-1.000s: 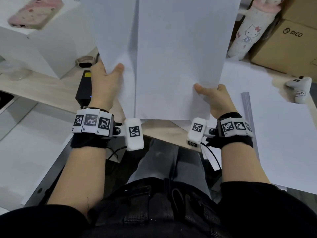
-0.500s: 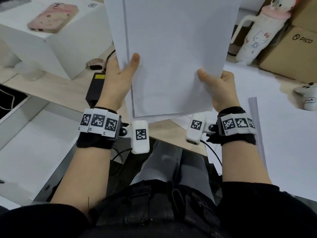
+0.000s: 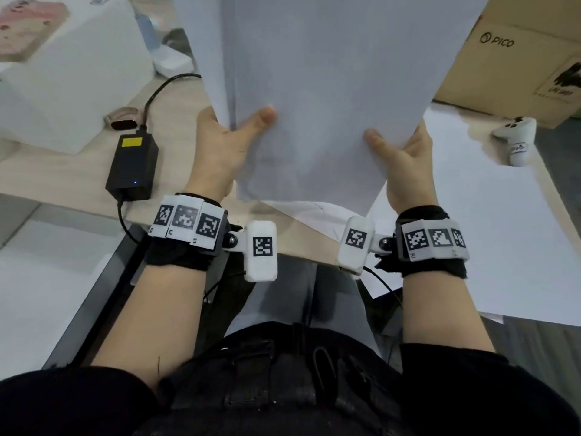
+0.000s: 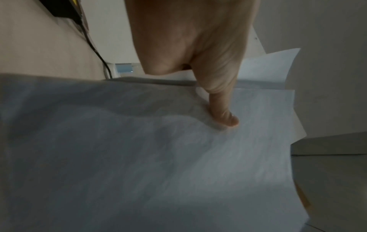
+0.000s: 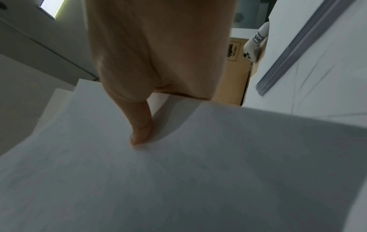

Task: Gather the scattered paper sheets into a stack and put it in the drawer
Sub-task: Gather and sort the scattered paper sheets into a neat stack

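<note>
— What are the hands holding?

— A stack of paper sheets (image 3: 327, 99): thin, matte white, flat rectangles, not squared up. One sheet's edge juts out along the left side, and the left wrist view shows further corners fanning past the top sheet.

— Which way does the stack run?

— Its long axis points away from the person, raised above the near edge of the tabletop (image 3: 63, 174) with the short bottom edge nearest the wrists. The upper end runs out of the head view.

— And the left hand (image 3: 220, 152)?

— Its grip pinches the stack's lower left side: the thumb lies flat across the facing sheet, and the fingers are hidden behind the paper. The paper dimples a little at the thumb tip.

— The right hand (image 3: 405, 165)?

— It mirrors it, pinching the lower right corner, thumb pressed on top, fingers hidden behind. Both forearms reach forward, roughly parallel, wrists banded with black straps and patterned tags.

— Anything else on the wood-grain tabletop?

— More loose white sheets (image 3: 490, 221) lie flat at the right edge, overhanging it. A boxy black power adapter (image 3: 132, 168) with a cable sits left of the stack, a white box (image 3: 69, 77) behind it, a brown cardboard carton (image 3: 515, 58) at the far right, and a small white controller (image 3: 515, 136) beside that.
</note>
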